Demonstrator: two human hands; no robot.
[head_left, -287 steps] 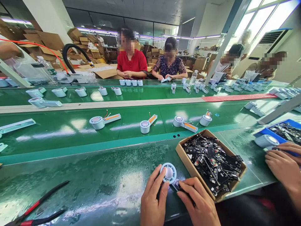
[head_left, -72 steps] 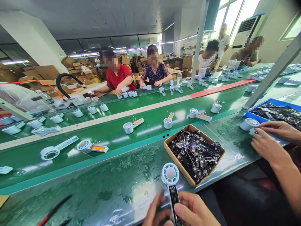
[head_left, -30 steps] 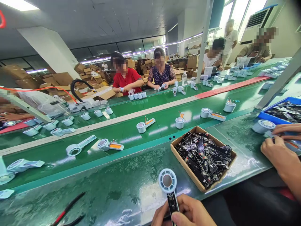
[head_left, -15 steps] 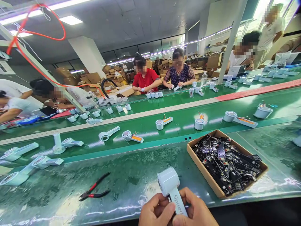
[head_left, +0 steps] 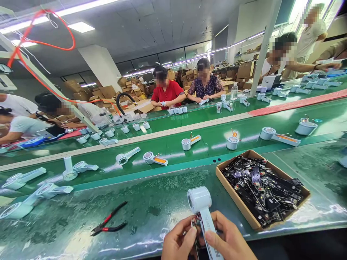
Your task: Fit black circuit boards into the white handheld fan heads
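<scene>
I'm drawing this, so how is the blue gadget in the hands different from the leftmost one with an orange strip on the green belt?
The held gadget is in the right hand; the belt gadget lies on the green belt. The held gadget shows letters on its handle, the belt gadget an orange strip. Both are pale blue with a round head and a handle.

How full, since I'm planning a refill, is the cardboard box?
Well filled: dark circuit boards pile across the cardboard box, hiding its bottom, some reaching its rim.
</scene>
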